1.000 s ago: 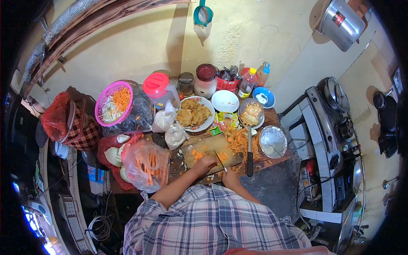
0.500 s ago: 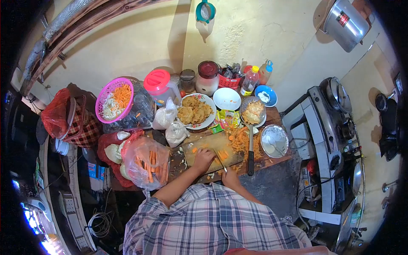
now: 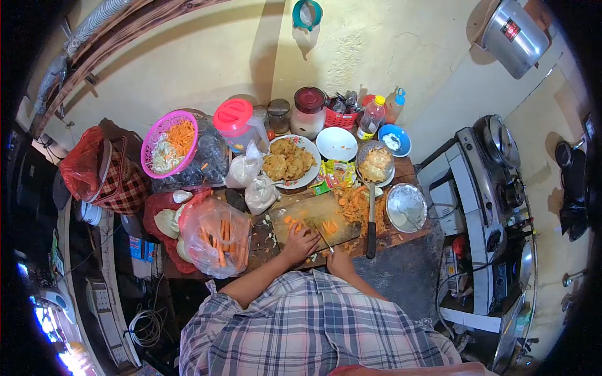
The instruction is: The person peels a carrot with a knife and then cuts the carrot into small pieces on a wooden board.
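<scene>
On the wooden cutting board (image 3: 343, 234), my left hand (image 3: 300, 244) bends its fingers over a piece of carrot (image 3: 293, 223), mostly hidden beneath them. My right hand (image 3: 339, 263) grips a knife (image 3: 322, 235) at the board's near edge, its blade pointing away from me and slanting left beside my left fingers. Cut carrot pieces (image 3: 329, 226) lie just right of the blade. A heap of orange peelings (image 3: 357, 203) spreads over the board's right end and the table. Left of the board sits a clear plastic bag (image 3: 207, 241) with whole carrots inside.
Behind the board stand a plate of fritters (image 3: 306, 182), a white bowl (image 3: 336, 145) and seasoning packets (image 3: 335, 173). A long-handled strainer (image 3: 371, 216) lies at right, beside a metal bowl (image 3: 406, 208). The pink basket (image 3: 150, 145) holds shredded vegetables. A stove (image 3: 480, 169) stands far right.
My left hand has shifted slightly, and more orange carrot pieces show at its fingertips. My right hand keeps its hold on the knife, nearly in the same place.
</scene>
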Tool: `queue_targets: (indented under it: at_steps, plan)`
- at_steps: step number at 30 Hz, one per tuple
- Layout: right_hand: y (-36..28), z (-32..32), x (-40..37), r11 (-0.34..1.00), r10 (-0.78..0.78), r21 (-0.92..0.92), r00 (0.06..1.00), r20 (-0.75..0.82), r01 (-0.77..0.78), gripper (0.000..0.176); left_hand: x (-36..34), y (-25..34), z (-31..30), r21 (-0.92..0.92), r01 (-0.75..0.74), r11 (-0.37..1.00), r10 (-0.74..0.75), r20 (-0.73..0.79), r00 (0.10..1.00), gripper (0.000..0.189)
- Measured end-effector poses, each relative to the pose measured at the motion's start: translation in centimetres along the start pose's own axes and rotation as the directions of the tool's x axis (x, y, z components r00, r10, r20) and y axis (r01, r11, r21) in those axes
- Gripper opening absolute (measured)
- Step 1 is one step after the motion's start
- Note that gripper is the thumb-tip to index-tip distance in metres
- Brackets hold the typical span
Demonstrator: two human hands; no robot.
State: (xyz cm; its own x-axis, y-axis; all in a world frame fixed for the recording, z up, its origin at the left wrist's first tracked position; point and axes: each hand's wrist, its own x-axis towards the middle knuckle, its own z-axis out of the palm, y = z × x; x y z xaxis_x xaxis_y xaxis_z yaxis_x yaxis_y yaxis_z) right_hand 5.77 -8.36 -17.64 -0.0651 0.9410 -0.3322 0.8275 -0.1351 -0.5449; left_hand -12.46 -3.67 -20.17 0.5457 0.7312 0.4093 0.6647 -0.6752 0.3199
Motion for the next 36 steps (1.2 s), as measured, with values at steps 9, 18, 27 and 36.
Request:
queue_targets:
  at_steps: [9,18,27,36]
  plan:
    - [-1.4,0.5,1.0,0.991,0.051,-0.126,0.999,-0.013,-0.053,0.024,-0.3,-0.1,0.5,-0.009,0.033,0.999,-0.033,0.002,0.999,0.029]
    - [-0.2,0.9,0.6,0.999,0.052,0.011,0.998,-0.028,-0.052,0.025,-0.3,-0.1,0.1,0.002,0.036,0.999,-0.036,-0.004,0.999,0.028]
    - [-2.2,-0.8,0.0,0.996,0.076,-0.054,0.996,0.056,-0.073,0.026,-0.3,-0.2,0.4,-0.018,0.051,0.999,-0.051,-0.033,0.998,0.025]
    - [-1.4,0.5,1.1,0.999,0.028,0.023,1.000,0.000,-0.028,0.027,-0.2,0.1,0.2,-0.003,0.055,0.998,-0.055,-0.027,0.998,0.026]
